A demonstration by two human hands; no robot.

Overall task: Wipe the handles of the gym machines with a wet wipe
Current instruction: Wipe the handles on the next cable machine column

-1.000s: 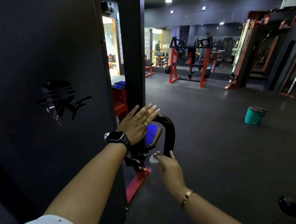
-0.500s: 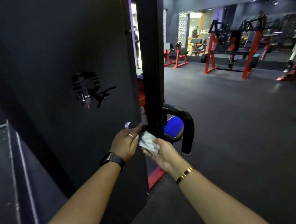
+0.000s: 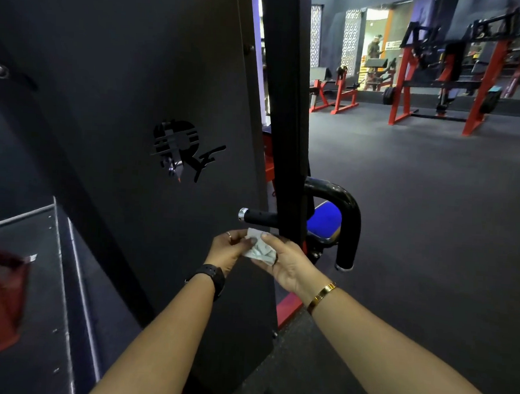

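A crumpled white wet wipe [image 3: 260,247] sits between both hands, just below a short black handle [image 3: 259,217] with a silver end cap that sticks out left of the machine's black upright post [image 3: 290,108]. My left hand [image 3: 228,251], with a ring and a black watch, pinches the wipe's left side. My right hand [image 3: 285,263], with a gold bracelet, holds its right side, palm up. A curved black padded bar [image 3: 346,219] arches to the right of the post, over a blue pad [image 3: 325,220].
A tall black shroud panel [image 3: 121,114] with a cut-out logo fills the left. A grey platform with a red part [image 3: 0,291] lies at lower left. Red and black machines [image 3: 440,73] stand far across the dark rubber floor [image 3: 432,221].
My left hand came off the curved bar and joined the right hand on the wipe. Both hands now sit slightly below the short handle; the view has shifted left and closer.
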